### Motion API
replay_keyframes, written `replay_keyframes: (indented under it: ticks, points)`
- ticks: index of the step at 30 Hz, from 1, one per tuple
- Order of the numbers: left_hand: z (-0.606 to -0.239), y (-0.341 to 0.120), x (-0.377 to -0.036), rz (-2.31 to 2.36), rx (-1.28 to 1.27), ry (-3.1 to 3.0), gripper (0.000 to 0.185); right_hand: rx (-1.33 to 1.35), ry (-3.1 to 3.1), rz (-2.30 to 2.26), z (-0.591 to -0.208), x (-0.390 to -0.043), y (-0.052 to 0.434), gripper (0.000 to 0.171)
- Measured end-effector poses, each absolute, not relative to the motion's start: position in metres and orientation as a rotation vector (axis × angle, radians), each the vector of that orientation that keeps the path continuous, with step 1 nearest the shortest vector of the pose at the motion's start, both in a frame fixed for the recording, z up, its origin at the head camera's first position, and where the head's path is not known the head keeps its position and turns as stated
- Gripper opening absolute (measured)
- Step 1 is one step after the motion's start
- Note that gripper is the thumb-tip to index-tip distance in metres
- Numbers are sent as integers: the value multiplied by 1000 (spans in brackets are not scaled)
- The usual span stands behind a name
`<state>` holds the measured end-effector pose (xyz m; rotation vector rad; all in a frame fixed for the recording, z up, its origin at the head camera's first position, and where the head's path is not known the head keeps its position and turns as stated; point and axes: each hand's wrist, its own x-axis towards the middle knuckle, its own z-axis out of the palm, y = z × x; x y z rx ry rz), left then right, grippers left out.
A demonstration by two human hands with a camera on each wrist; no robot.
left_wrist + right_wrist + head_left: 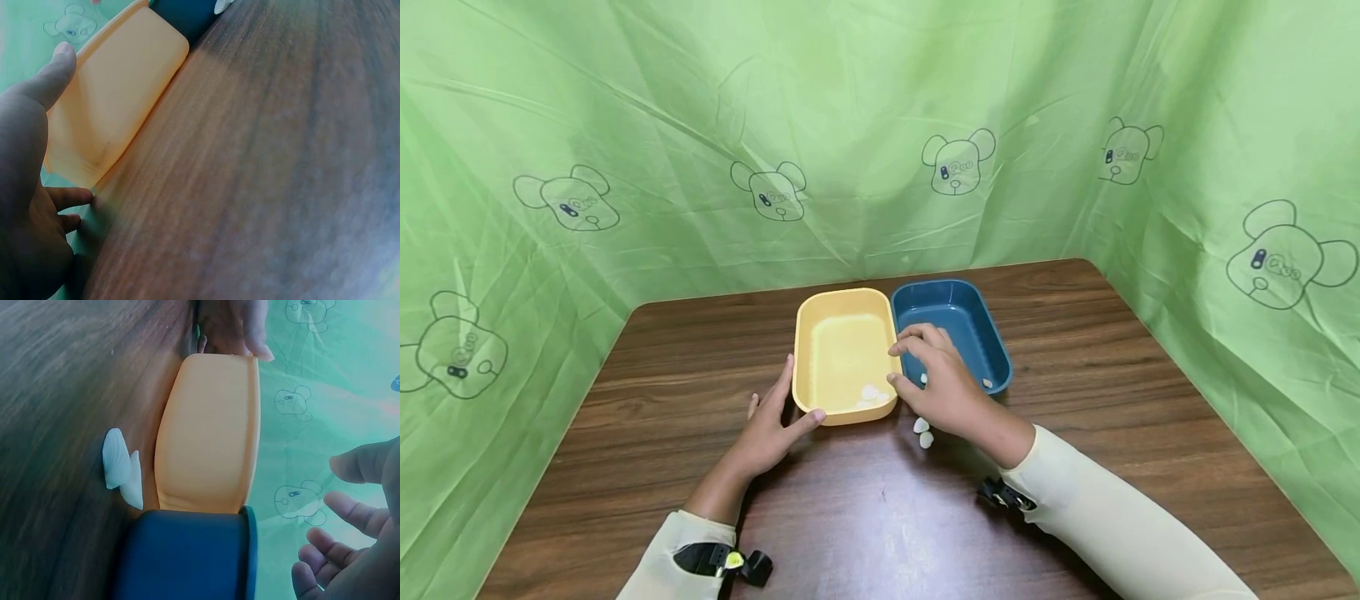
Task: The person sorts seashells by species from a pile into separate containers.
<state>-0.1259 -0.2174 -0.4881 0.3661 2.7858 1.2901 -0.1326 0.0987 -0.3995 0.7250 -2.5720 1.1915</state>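
Observation:
My left hand (767, 433) rests at the near left corner of a yellow tray (805, 350), its thumb on the front rim and its straight fingers along the left side. My right hand (943, 379) hovers over the edge where the yellow tray meets a blue tray (996, 337). Its thumb and fingers are apart with nothing between them. White seashells (870, 392) lie in the near right corner of the yellow tray. A small shell (987, 383) sits in the blue tray's near end, and another (924, 378) shows beside my right thumb.
Two white shells (116, 459) lie close together on the wooden table (647, 417), just in front of the trays. Green cloth (865, 125) printed with bear heads hangs behind and at both sides. Each sleeved wrist wears a black strap camera (722, 560).

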Motion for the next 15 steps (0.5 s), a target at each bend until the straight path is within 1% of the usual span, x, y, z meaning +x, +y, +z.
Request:
replay_keyframes:
  ticks: [9, 15]
  points:
    - [-488, -218, -125, 1297, 360, 2777, 109, 754, -2559, 1192, -398, -114, 109, 22]
    - [-487, -217, -125, 1293, 358, 2776, 109, 770, -2567, 1166, -400, -104, 118, 24]
